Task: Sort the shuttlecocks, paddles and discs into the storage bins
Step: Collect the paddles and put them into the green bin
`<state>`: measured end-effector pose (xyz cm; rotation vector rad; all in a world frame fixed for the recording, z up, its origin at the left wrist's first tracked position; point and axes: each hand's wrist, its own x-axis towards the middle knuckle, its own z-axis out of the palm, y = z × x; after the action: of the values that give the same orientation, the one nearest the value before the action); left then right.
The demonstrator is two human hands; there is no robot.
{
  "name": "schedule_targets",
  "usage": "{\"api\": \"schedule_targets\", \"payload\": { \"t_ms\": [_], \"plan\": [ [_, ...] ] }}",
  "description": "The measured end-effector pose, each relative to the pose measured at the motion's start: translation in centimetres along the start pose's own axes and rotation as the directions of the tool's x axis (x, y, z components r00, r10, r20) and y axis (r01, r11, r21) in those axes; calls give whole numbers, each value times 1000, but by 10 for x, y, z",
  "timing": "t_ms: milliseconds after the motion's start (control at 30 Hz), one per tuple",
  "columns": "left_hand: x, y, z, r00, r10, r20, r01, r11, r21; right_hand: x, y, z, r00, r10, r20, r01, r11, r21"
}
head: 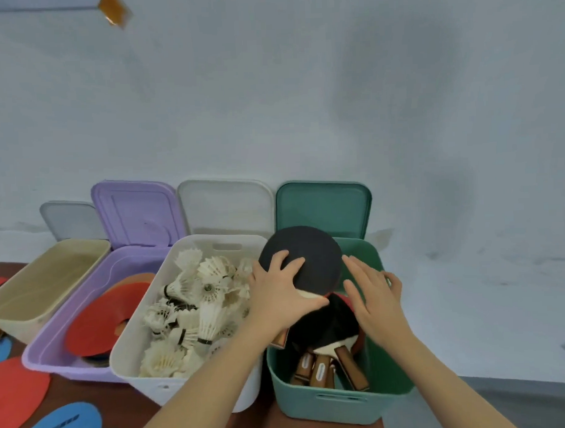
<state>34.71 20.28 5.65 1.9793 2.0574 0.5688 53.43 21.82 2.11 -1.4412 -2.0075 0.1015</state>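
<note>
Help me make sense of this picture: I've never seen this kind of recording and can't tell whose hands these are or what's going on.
There is one picture, from a wide-angle camera worn on a person's head, looking forward and down, so the arms coming in from below are the wearer's own. No machine is involved.

Four open bins stand in a row on a table, lids leaning behind them: a beige bin, a purple bin holding red discs, a white bin full of shuttlecocks, and a green bin holding table tennis paddles.

The left hand grips a black-faced paddle over the green bin. The right hand is open beside it, holding nothing. More red and blue discs lie on the table.
</note>
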Motion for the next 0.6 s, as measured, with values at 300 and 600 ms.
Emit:
{"api": "schedule_targets", "payload": {
  "t_ms": [300, 600],
  "plan": [
    [0, 22, 57, 966, -28, 257, -31, 975, 219, -15, 27, -5, 897, 4, 442, 83, 981, -178],
    [-19, -1, 28, 991, 121, 62, -134, 952, 276, -16, 13, -2, 914, -93, 396, 177, 968, -181]
  ]
}}
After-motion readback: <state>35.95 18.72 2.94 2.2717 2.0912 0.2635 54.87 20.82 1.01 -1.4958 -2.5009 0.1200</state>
